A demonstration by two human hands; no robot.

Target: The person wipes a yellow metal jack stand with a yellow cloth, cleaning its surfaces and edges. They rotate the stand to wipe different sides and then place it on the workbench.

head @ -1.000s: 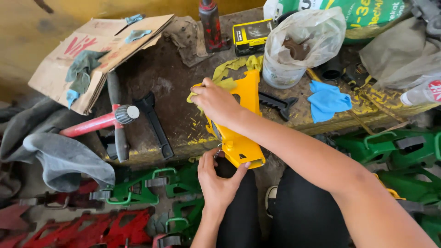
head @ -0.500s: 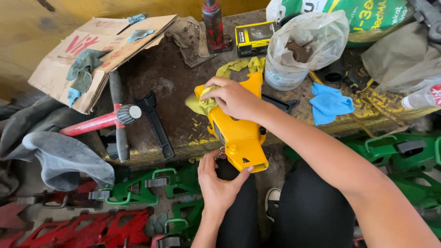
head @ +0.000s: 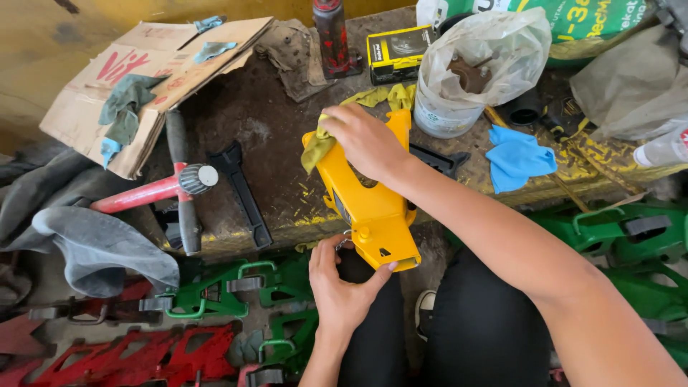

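While the yellow-green rag [head: 317, 143], clenched in the right hand [head: 365, 140], had been pushed further up the yellow metal housing [head: 369, 204], its lower end was gripped by the left hand [head: 344, 290]; a black-and-yellow box [head: 398, 50] was seen behind on the counter [head: 272, 122].

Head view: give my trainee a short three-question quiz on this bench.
1. True or false: the right hand presses a yellow rag onto the yellow metal housing.
2. Which hand steadies the housing's near end? A) left hand B) right hand
3. What colour is the cloth lying right of the housing on the workbench?

Key: 1 true; 2 A; 3 blue.
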